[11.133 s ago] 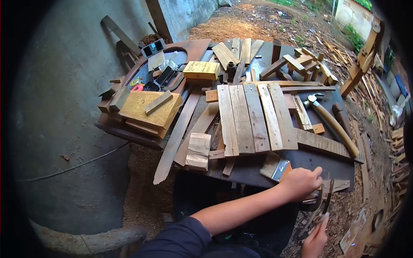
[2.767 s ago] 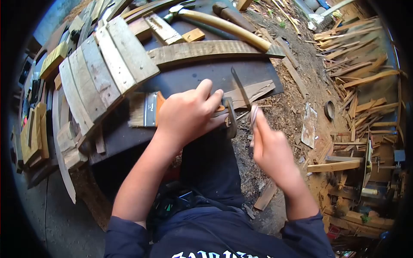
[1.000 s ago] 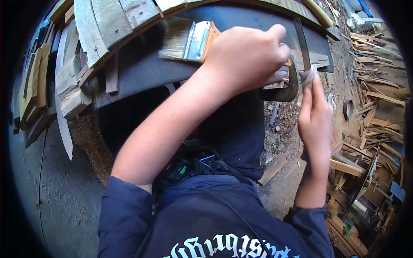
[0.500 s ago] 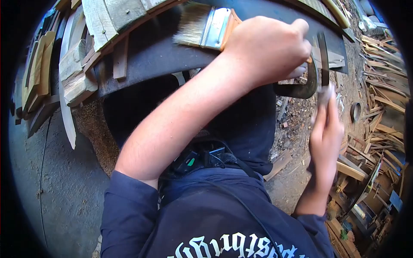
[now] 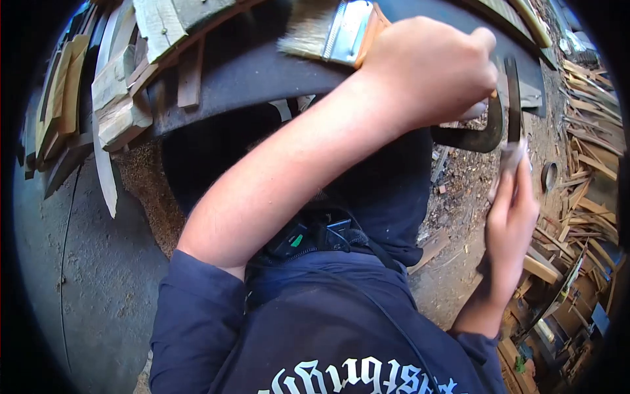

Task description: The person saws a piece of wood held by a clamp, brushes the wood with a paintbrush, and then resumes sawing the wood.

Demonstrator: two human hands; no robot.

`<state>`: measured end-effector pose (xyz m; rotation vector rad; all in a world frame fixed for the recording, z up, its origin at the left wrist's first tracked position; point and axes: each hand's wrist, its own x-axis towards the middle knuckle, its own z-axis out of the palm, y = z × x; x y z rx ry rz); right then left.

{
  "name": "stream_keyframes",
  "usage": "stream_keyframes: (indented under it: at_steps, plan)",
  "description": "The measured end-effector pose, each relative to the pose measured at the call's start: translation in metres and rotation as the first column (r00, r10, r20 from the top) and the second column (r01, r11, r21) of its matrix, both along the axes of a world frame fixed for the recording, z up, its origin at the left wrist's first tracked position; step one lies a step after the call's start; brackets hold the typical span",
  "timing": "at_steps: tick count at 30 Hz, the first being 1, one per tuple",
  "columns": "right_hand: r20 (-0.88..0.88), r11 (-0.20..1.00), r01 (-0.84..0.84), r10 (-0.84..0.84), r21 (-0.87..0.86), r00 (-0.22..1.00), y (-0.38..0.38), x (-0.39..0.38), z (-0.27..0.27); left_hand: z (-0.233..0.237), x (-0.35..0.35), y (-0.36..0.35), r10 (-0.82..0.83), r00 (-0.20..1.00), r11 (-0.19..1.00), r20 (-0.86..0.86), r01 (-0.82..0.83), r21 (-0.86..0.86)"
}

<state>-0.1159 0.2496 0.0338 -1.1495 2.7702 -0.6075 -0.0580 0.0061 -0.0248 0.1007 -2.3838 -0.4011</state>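
A wide paintbrush (image 5: pixel 353 33) with pale bristles and an orange handle is in my left hand (image 5: pixel 430 72), which is closed in a fist around the handle. The bristles point left, over the dark tabletop (image 5: pixel 262 72). My right hand (image 5: pixel 512 203) grips a narrow, dark metal bar (image 5: pixel 513 98) by its pale lower end, the bar standing up past the fist. What kind of tool it is, I cannot tell. Just below my left fist a dark C-shaped clamp (image 5: pixel 482 138) sits at the table's edge, close to the bar.
Rough boards (image 5: pixel 174 23) lie on the table at the upper left, near a stack of planks (image 5: pixel 62 98). A large heap of wood offcuts (image 5: pixel 590 197) fills the right side. A ring-shaped object (image 5: pixel 549 177) and wood chips lie on the ground.
The whole view has shifted, so both hands and the table appear farther right. Both hands keep their holds on the paintbrush and the metal bar.
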Motion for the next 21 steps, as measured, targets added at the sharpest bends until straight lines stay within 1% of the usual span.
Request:
stream_keyframes:
  at_steps: [1,2,3,4,6,7,8,10,11,12,13,14,16,18,21]
  plan:
    - [0.019,0.999,0.008,-0.009,0.045,1.0,-0.017,-0.008,0.006,0.0,0.0,0.0,-0.015,1.0,1.0,-0.025,0.014,-0.011]
    - [-0.016,0.999,-0.001,0.002,0.032,1.0,-0.025,-0.021,-0.003,0.0,0.002,-0.001,-0.026,0.998,0.999,-0.053,0.025,-0.025]
    - [-0.028,0.999,0.003,-0.002,0.054,1.0,-0.026,-0.017,-0.002,0.0,0.003,-0.002,-0.036,0.996,0.999,-0.079,0.033,-0.039]
    - [-0.041,0.997,0.008,-0.005,0.072,0.999,-0.029,-0.012,0.0,0.0,0.003,-0.001,-0.054,0.996,0.998,-0.065,0.053,-0.017]
    - [0.009,0.998,0.048,-0.049,0.045,0.999,-0.008,0.012,0.001,0.001,0.003,-0.003,-0.071,0.996,0.997,-0.049,0.072,0.021]
    - [0.009,0.999,0.023,-0.024,0.048,1.0,0.006,0.018,0.003,-0.003,-0.002,0.0,-0.007,1.0,1.0,-0.028,0.007,0.026]
    - [0.041,0.994,0.076,-0.079,0.075,0.996,0.019,0.021,0.001,-0.004,-0.003,0.002,0.023,1.0,1.0,-0.013,-0.023,0.002]
    - [0.047,0.994,0.053,-0.058,0.09,0.997,0.01,0.011,0.007,0.0,0.001,0.0,-0.018,0.999,1.0,-0.036,0.019,0.022]
    - [0.0,0.998,0.021,-0.021,0.06,1.0,-0.001,0.003,0.004,-0.001,0.001,0.0,-0.034,0.999,0.999,-0.03,0.034,0.007]
    - [-0.025,0.998,0.03,-0.028,0.058,0.999,-0.016,-0.002,0.003,0.0,0.002,-0.003,-0.052,0.998,0.999,-0.037,0.052,-0.01]
    - [-0.05,0.998,0.039,-0.036,0.056,0.998,-0.031,-0.007,0.002,0.004,0.003,-0.004,-0.064,0.996,0.997,0.057,0.066,-0.028]
    - [-0.055,0.992,0.057,-0.051,0.114,0.997,-0.027,-0.005,0.001,0.009,0.006,-0.004,-0.064,0.994,0.998,0.09,0.065,-0.007]
    - [0.058,0.997,0.077,-0.077,0.008,0.995,-0.008,0.013,-0.003,0.01,0.009,-0.004,-0.033,0.985,0.999,0.169,0.038,-0.031]
    - [0.048,0.996,0.059,-0.056,-0.06,0.997,0.017,0.026,-0.011,0.012,0.009,-0.003,-0.036,0.986,0.999,0.16,0.039,-0.012]
    - [0.118,0.999,0.019,-0.014,-0.043,0.993,-0.001,0.005,0.003,0.017,0.008,0.0,-0.015,0.988,1.0,0.154,0.018,-0.023]
